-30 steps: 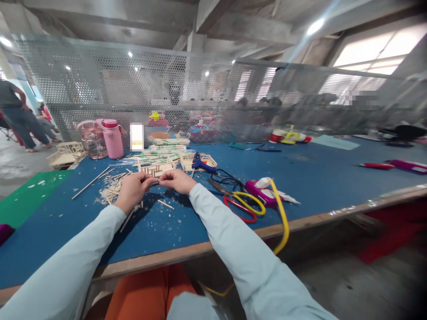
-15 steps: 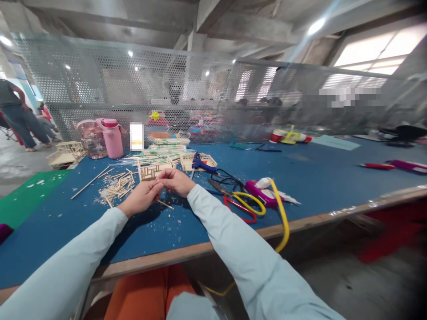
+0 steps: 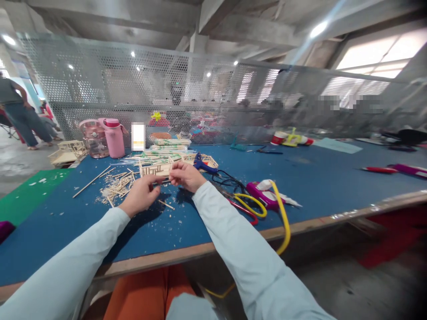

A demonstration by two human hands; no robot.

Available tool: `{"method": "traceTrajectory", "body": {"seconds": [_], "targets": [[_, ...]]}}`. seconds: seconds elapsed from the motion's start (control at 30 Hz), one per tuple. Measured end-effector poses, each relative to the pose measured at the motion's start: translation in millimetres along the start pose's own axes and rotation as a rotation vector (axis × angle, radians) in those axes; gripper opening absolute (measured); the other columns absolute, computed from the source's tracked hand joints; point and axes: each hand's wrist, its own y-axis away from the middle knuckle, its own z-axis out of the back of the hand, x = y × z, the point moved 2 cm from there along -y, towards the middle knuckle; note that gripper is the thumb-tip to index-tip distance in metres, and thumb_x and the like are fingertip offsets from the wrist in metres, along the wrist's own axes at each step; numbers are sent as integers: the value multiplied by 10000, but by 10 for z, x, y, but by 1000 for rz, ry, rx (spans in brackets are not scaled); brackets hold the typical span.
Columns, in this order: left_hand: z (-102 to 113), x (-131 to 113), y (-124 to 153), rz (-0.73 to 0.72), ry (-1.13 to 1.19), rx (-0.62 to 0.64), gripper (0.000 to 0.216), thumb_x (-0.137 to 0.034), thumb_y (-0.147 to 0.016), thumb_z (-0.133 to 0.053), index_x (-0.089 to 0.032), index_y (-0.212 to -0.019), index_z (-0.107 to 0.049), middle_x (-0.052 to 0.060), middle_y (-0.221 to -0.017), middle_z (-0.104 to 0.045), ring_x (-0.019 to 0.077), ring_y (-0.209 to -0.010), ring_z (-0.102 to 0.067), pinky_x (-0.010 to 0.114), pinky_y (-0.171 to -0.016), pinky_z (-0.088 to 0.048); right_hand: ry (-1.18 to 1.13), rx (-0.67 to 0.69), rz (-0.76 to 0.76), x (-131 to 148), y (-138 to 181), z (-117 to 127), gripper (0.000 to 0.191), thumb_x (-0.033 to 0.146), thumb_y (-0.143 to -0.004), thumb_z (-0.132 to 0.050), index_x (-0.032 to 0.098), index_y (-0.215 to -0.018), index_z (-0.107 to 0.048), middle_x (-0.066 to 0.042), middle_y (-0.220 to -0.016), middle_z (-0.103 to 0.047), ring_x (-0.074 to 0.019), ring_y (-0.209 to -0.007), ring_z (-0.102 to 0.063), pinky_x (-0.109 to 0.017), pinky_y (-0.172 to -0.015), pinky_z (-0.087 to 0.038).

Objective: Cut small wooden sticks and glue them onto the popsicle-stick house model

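Note:
Over the blue table, my left hand (image 3: 142, 194) has its thumb and forefinger apart, with nothing visible between them. My right hand (image 3: 188, 177) is closed in a pinch just to its right; whatever its fingertips hold is too small to make out. Behind both hands stands a small frame of wooden sticks (image 3: 150, 170), partly covered by them. A second stick frame (image 3: 211, 160) lies beyond my right hand, behind a blue glue gun (image 3: 207, 167). Left of my left hand is a heap of short stick pieces (image 3: 122, 186). One loose stick piece (image 3: 166, 205) lies below my fingers.
Scissors with red and yellow handles (image 3: 251, 205) lie right of my right sleeve, beside a purple device (image 3: 263, 195) and a yellow strap (image 3: 283, 222). Packs of sticks (image 3: 170, 149), a pink bottle (image 3: 115, 140) and a clear jug (image 3: 95, 142) stand along the mesh partition (image 3: 133, 89).
My hands, which met at the fingertips, have come slightly apart. The left thumb has opened away from the forefinger; the right hand has moved a little right and up, still pinched.

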Motion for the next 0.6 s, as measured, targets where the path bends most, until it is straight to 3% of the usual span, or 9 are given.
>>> {"method": "traceTrajectory", "body": {"seconds": [0.1,0.3,0.5,0.6], "targets": [[11,-7,-4,124,142,-109,299,-283,-736,-482,-134,-916,-670,68,-782,-687,147,-609,-567,255,-574,-448,148,8,-55,-129,-49,-138,230,257,-586,-686,154,-697,-513,37,-535,-607,-79,-444,-547,-178,-430,-418],[-63,86,-4,369,383,-52,429,-474,-691,-561,-121,-911,-668,60,-712,-678,138,-560,-577,234,-508,-451,270,-108,-25,-235,-83,-253,75,126,-627,-605,143,-618,-533,64,-454,-560,-57,-396,-486,-164,-404,-377],[-41,138,-14,350,293,-99,389,-493,-709,-534,-143,-805,-674,15,-638,-647,138,-551,-575,213,-469,-424,318,-29,-97,-230,-75,-212,110,99,-617,-627,126,-721,-605,38,-550,-616,-69,-488,-544,-172,-474,-408],[-40,144,-21,411,363,-139,340,-459,-733,-511,-153,-830,-622,16,-670,-647,139,-544,-592,215,-462,-430,361,-97,-72,-181,-68,-139,159,107,-622,-627,126,-779,-639,29,-593,-623,-56,-472,-515,-169,-459,-387]]}}
